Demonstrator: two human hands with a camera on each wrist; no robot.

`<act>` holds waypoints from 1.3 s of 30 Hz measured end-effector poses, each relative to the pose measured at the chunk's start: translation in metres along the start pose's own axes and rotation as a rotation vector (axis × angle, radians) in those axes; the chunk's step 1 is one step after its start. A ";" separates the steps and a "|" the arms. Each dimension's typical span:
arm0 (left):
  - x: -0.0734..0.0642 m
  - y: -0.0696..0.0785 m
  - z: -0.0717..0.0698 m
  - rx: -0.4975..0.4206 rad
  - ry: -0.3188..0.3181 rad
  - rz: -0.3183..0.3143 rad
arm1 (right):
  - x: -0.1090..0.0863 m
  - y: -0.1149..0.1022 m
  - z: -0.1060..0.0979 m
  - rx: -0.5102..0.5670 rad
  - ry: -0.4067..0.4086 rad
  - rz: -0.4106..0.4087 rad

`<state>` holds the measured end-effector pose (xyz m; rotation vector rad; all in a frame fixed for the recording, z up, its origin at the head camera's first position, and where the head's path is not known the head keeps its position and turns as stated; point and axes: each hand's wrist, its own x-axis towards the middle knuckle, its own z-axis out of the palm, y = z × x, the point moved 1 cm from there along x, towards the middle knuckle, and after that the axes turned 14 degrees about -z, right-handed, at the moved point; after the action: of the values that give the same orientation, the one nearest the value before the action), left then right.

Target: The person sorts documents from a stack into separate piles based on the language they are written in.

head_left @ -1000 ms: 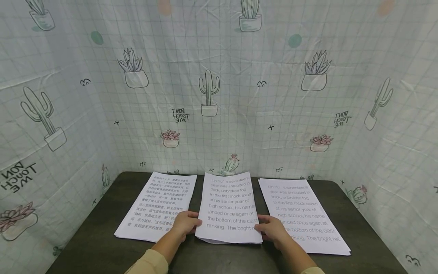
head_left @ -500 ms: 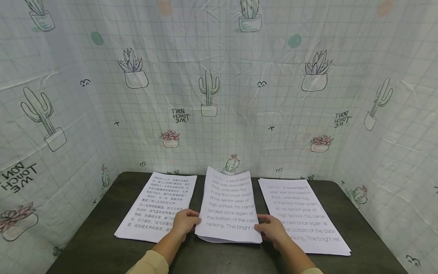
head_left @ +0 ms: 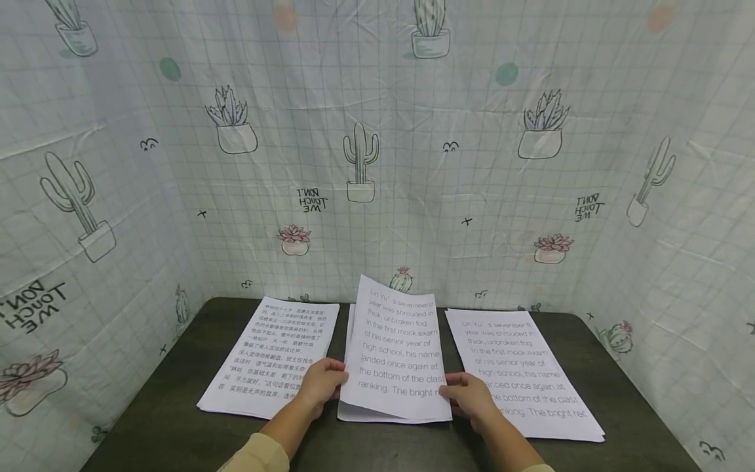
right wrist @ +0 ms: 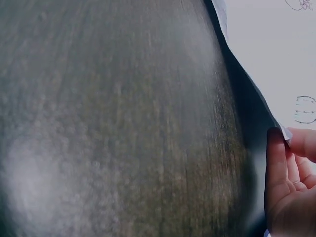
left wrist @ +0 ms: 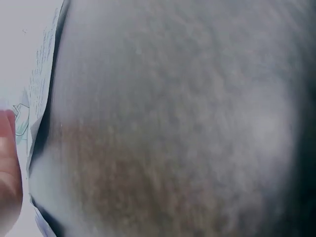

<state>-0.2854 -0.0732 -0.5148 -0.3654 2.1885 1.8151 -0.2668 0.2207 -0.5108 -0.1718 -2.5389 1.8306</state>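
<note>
A printed sheet of paper [head_left: 395,354] with large English text tilts up at its far end in the middle of the head view. Under it lie more white pages [head_left: 354,414], their edges showing at the left and front. My left hand [head_left: 319,387] holds the sheet's left edge, thumb on top; part of this hand [left wrist: 7,173] enters the left wrist view. On the opposite side, my right hand [head_left: 470,397] pinches the right edge between thumb and fingers, as the hand [right wrist: 294,182] in the right wrist view also shows.
To the left lies a paper stack [head_left: 268,354] with Chinese text, partly under my left forearm. Another stack [head_left: 519,373] with English text lies to the right. All rest on a dark table [head_left: 153,393], before a cactus-print curtain [head_left: 377,229].
The sheet's far end has risen higher, and its near left corner has lifted off the pages below. Both hands stay nearly in place at its edges.
</note>
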 end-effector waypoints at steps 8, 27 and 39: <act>0.003 -0.002 0.000 -0.104 -0.105 -0.028 | -0.004 -0.004 -0.002 0.029 0.040 -0.020; 0.001 0.010 0.004 -0.221 -0.220 -0.020 | -0.008 -0.014 -0.020 0.232 -0.032 -0.072; -0.005 0.019 0.028 -0.296 -0.312 0.008 | -0.017 -0.010 -0.059 0.252 -0.186 -0.091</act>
<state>-0.2862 -0.0416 -0.5006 -0.1203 1.7221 2.0469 -0.2463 0.2718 -0.4811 0.1191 -2.3475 2.1985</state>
